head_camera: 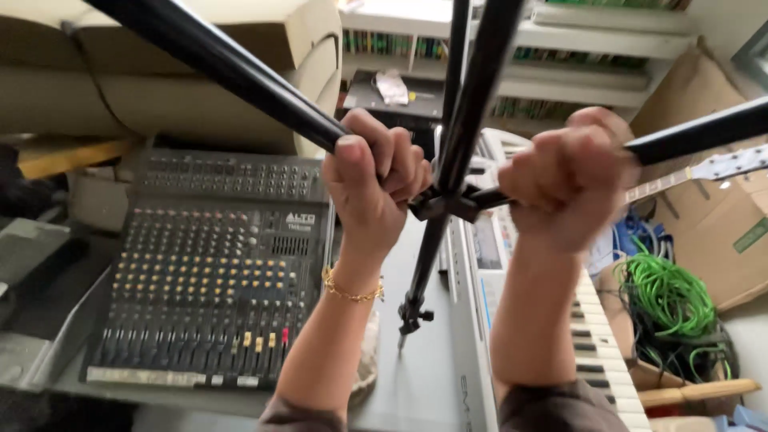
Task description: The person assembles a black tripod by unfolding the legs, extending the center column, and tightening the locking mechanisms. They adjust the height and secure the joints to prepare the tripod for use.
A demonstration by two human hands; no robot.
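We hold a black tripod stand (448, 200) upside down above the desk.
Our left hand (376, 180) and right hand (564, 176) each grip one leg firmly; the legs look already spread, over the audio mixer (212, 264) and keyboard (596, 344).

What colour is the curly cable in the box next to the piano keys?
Bright green. The coiled cable shows best in the head view, lower right, beside the keyboard.
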